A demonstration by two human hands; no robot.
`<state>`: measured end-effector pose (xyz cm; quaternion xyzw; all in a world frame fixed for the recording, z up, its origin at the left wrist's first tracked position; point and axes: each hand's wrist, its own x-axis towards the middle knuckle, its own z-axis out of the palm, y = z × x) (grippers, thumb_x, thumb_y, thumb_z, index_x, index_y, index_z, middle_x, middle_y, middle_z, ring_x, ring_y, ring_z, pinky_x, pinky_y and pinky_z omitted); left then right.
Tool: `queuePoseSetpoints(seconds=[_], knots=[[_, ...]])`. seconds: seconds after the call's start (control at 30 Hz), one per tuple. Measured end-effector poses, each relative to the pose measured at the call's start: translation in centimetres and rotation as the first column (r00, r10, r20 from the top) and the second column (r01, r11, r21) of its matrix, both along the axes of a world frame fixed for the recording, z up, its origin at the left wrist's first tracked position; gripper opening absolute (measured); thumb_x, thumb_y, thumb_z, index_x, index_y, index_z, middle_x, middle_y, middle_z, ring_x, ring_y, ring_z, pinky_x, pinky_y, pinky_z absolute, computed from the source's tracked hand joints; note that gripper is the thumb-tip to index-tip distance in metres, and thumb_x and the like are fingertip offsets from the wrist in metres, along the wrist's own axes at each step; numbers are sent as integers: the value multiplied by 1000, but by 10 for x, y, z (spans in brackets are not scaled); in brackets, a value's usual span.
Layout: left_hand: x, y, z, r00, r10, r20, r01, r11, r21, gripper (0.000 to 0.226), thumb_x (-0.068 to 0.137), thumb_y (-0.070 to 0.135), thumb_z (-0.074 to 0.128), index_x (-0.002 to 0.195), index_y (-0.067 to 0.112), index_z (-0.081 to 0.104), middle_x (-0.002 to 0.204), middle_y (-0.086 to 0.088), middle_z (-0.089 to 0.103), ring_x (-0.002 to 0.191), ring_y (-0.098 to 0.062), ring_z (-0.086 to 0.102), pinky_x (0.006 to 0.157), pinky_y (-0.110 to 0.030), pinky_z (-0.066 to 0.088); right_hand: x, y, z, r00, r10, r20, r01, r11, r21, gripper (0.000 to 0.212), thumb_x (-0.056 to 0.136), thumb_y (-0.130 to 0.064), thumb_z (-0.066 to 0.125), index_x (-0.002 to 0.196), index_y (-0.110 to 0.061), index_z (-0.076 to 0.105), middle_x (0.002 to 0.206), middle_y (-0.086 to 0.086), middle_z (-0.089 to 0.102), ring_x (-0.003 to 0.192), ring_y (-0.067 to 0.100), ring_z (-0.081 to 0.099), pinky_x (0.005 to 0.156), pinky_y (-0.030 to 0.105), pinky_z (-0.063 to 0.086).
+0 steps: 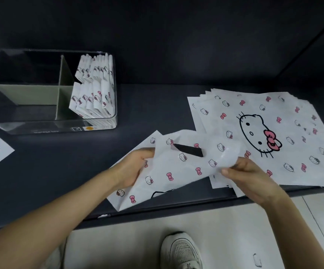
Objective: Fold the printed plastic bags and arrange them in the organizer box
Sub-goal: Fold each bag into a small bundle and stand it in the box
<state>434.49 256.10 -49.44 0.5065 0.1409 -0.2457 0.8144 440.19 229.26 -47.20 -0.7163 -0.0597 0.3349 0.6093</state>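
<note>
One printed bag (176,171) in work at the near edge of the desk (70,162), overlapping the flat stack (273,123): gripped at its left edge by curled fingers of the left hand (134,169), pinched at its lifted right flap by fingers of the right hand (250,177). Bring edges together squarely, keep tension even, flatten each crease against the desk. Match the width of the folded bags (93,94) upright in the organizer box (50,131).
</note>
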Motion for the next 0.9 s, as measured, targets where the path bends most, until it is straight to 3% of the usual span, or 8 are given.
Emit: queuePoseSetpoints(seconds=[0.07,0.17,0.23,0.33,0.53,0.63,0.73,0.9], knots=[[-2,15,-4,998,45,43,-46,998,34,24,72,20,60,88,14,77,92,-7,72,81,-19,70,69,-24,55,-1,11,4,991,-98,86,107,988,-113,8,85,-17,68,80,-12,71,79,2,75,75,7,70,72,20,56],[-6,34,-6,989,150,2,-148,970,194,44,93,51,49,109,13,64,110,-13,64,99,-27,62,84,-20,48,-3,28,3,970,-112,214,160,961,-224,32,74,-42,75,74,-11,70,95,33,63,92,52,59,85,61,49],[-14,45,-6,982,174,73,-187,944,273,39,98,40,46,106,3,57,97,-22,59,80,-24,59,64,-15,46,-2,33,3,952,-130,278,196,954,-228,18,82,-27,72,65,-21,73,69,10,70,73,33,65,72,39,56],[-22,45,3,963,9,268,-138,873,468,39,77,28,76,107,5,65,103,-9,72,89,-22,69,77,-29,54,-3,42,16,959,-123,254,158,980,-121,21,84,-8,67,75,-25,74,74,-8,74,74,9,69,71,17,54],[-32,51,-11,949,-17,316,-156,844,514,50,55,30,75,102,17,62,99,3,72,89,-10,68,74,-24,53,-2,47,-1,992,12,124,22,964,-264,24,83,-27,73,86,-4,73,90,15,73,89,27,71,79,33,56],[-53,64,-21,937,18,348,-217,811,543,65,54,39,69,114,23,50,104,2,67,105,-11,61,82,-33,48,-7,61,-18,979,163,122,-95,896,-433,22,84,-35,69,82,-13,74,83,7,74,79,20,71,71,31,57],[-67,70,-31,921,25,389,-256,792,555,73,61,37,67,128,31,38,115,10,65,124,-3,50,90,-29,44,-6,78,-32,933,287,217,-99,785,-612,51,74,-55,63,85,-5,66,83,15,69,81,33,65,67,35,49],[-63,67,-44,891,-142,432,-269,601,752,77,75,10,73,138,34,34,129,27,47,121,16,41,94,-1,29,-6,116,-27,814,295,501,173,699,-693,28,79,-35,71,68,-17,52,85,-5,52,72,18,52,56,24,34]])
